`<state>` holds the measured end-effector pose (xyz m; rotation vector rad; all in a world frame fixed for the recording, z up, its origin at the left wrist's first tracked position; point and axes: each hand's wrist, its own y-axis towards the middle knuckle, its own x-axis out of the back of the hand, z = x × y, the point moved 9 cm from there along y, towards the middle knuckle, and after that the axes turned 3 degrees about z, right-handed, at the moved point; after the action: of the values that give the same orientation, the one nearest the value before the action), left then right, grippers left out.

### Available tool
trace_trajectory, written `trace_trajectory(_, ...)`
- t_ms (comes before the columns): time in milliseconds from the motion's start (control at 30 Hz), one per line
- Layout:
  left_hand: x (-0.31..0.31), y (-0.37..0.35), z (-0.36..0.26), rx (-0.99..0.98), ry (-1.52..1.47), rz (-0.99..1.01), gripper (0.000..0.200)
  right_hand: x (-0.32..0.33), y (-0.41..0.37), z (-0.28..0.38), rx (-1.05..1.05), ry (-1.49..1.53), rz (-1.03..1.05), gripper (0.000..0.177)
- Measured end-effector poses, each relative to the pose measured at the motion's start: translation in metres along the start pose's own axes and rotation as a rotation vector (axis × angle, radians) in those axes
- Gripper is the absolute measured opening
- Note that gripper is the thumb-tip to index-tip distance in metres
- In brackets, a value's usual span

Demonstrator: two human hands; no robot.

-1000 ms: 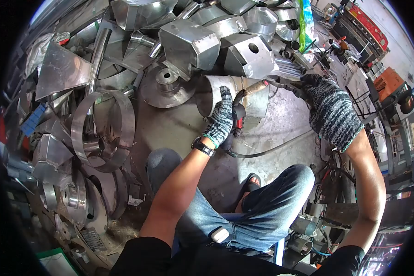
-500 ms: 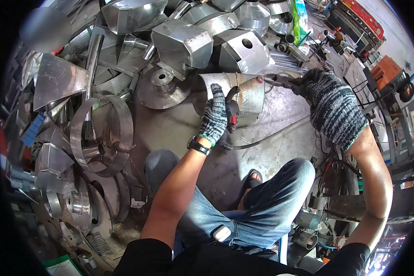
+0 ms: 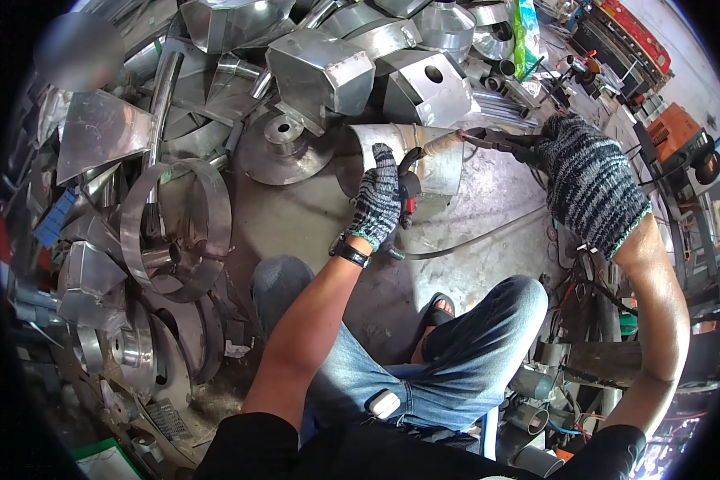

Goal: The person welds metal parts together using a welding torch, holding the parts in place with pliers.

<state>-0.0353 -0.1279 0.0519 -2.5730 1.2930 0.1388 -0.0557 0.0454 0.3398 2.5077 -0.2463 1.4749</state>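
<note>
Left hand, in a grey knit glove: fingers curled round the body of a black torch with a red part, thumb laid straight toward the far side. Torch sits mid-scene, its tan nozzle aimed right, in view in front of a metal cylinder lying on its side on the floor. Right hand, same glove type: wrapped round the handles of dark pliers, pliers' tips pointing left, right at the nozzle end; can't tell if they're clamped on it. Black hose curves right from the torch's near end. Flanged disc just left of cylinder; box with a round hole on its far side. Large metal ring well left. White case on the person's lap, near.
</note>
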Motion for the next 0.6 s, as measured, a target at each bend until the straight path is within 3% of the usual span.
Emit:
trace_trajectory(67,0.004,0.006,0.004,-0.052,0.003,-0.012,0.084,-0.002,0.000,0.000,0.032,-0.026,0.000,0.026)
trace_trajectory(133,0.004,0.014,0.010,-0.087,0.133,0.050,0.055,-0.006,-0.001,-0.001,0.062,-0.052,0.004,0.026)
trace_trajectory(167,0.008,0.022,0.025,-0.084,0.132,0.054,0.055,-0.008,-0.002,-0.003,0.078,-0.067,0.008,0.026)
trace_trajectory(267,0.011,0.016,0.000,-0.578,0.552,-0.105,0.041,-0.013,-0.003,-0.008,0.124,-0.112,0.012,0.026)
trace_trajectory(300,0.011,0.015,0.000,-0.580,0.554,-0.106,0.041,-0.014,-0.002,-0.009,0.141,-0.126,0.009,0.026)
trace_trajectory(400,0.000,-0.015,-0.019,-1.025,0.977,-0.353,0.061,-0.020,0.003,-0.009,0.200,-0.166,0.001,0.026)
trace_trajectory(433,0.001,-0.014,-0.020,-1.023,0.976,-0.356,0.061,-0.022,0.005,-0.010,0.220,-0.181,0.000,0.026)
trace_trajectory(500,0.013,0.035,0.032,-0.262,0.546,0.023,0.044,-0.025,0.006,-0.011,0.257,-0.214,-0.002,0.026)
trace_trajectory(533,0.011,0.038,0.036,-0.263,0.547,0.022,0.044,-0.027,0.006,-0.011,0.274,-0.228,-0.005,0.026)
trace_trajectory(567,0.014,0.026,0.009,-0.656,0.640,-0.224,0.042,-0.029,0.007,-0.012,0.274,-0.229,-0.008,0.026)
trace_trajectory(600,0.015,-0.002,-0.007,-1.047,0.714,-0.476,0.056,-0.040,0.009,-0.017,0.226,-0.194,0.076,0.027)
